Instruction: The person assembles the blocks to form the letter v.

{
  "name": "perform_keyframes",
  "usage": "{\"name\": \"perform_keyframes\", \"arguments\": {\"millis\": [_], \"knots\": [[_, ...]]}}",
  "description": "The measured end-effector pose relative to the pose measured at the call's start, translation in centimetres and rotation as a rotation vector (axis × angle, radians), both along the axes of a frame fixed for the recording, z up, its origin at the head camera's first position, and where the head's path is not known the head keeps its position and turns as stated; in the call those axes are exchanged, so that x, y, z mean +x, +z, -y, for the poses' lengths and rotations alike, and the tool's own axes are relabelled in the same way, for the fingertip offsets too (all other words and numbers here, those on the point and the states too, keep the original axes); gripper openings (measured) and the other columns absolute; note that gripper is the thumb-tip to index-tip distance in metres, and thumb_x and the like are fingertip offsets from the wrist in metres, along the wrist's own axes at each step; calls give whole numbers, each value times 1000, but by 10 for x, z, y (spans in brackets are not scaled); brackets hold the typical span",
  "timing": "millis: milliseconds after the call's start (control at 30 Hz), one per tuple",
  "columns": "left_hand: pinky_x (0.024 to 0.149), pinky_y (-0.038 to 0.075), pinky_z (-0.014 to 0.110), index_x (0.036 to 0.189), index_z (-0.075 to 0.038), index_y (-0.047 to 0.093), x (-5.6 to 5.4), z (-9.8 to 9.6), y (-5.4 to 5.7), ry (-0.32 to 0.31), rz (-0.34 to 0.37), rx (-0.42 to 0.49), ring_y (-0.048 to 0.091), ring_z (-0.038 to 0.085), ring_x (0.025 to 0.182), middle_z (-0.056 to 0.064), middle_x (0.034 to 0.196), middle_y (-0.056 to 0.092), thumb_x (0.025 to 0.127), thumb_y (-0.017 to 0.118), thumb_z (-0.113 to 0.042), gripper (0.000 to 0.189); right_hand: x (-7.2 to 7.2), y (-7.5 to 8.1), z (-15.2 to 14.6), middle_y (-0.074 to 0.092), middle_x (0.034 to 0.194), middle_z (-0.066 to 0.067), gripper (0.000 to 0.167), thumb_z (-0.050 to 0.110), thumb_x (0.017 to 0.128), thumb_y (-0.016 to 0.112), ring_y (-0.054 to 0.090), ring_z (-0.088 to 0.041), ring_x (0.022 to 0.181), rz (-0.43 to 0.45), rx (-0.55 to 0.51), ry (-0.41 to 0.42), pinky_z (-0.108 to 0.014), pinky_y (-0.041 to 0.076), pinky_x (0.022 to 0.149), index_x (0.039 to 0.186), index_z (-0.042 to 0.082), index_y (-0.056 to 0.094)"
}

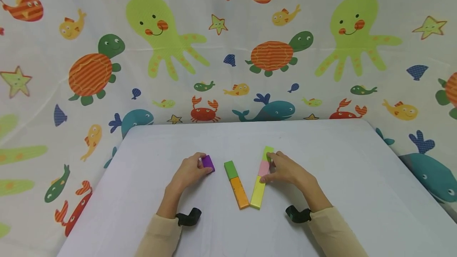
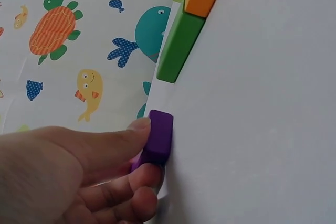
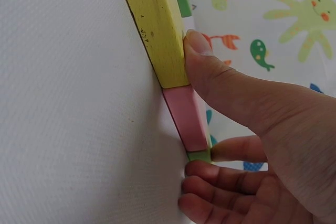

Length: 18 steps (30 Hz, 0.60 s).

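Note:
On the white table my left hand (image 1: pixel 189 171) pinches a small purple block (image 1: pixel 208 163) between thumb and fingers, also seen as a purple block (image 2: pixel 160 136) in the left wrist view. To its right, a green block (image 1: pixel 231 169) and an orange block (image 1: pixel 239 192) lie end to end in a slanted line. A yellow block (image 1: pixel 258 194), a pink block (image 1: pixel 264 168) and a light green block (image 1: pixel 267 150) form another line, leaning the other way. My right hand (image 1: pixel 287 169) holds this line, its thumb against the yellow block and its fingers at the light green one.
The two lines nearly meet at their near ends, like a V. A white tabletop (image 1: pixel 107 209) lies under everything. Behind it hangs a cloth (image 1: pixel 235 7) printed with sea animals. A black wrist-camera piece (image 1: pixel 190 217) sits by the left cuff, another (image 1: pixel 298 214) by the right.

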<state>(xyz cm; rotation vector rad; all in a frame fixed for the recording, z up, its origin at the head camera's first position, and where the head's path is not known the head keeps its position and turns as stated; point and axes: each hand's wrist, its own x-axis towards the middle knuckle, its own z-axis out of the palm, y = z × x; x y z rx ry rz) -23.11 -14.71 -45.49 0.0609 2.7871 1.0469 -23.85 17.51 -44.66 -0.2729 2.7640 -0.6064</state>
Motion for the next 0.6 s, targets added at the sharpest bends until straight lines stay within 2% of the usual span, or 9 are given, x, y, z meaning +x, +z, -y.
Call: {"name": "perform_keyframes", "arguments": {"millis": [267, 600], "knots": [[68, 42, 28, 140, -6, 53, -7, -6, -3, 46, 22, 16, 53, 17, 79, 5, 86, 59, 90, 76, -24, 58, 0, -1, 1, 57, 123, -14, 99, 51, 70, 87, 55, -22, 106, -3, 0, -7, -48, 52, 99, 147, 4, 47], [65, 41, 26, 139, -5, 53, -20, -14, -5, 54, 30, 29, 52, 17, 76, 6, 86, 59, 90, 75, -24, 57, -2, -2, 0, 58, 124, -14, 99, 52, 70, 87, 56, -22, 107, -4, 7, -8, -48, 52, 99, 147, 4, 47]]}}
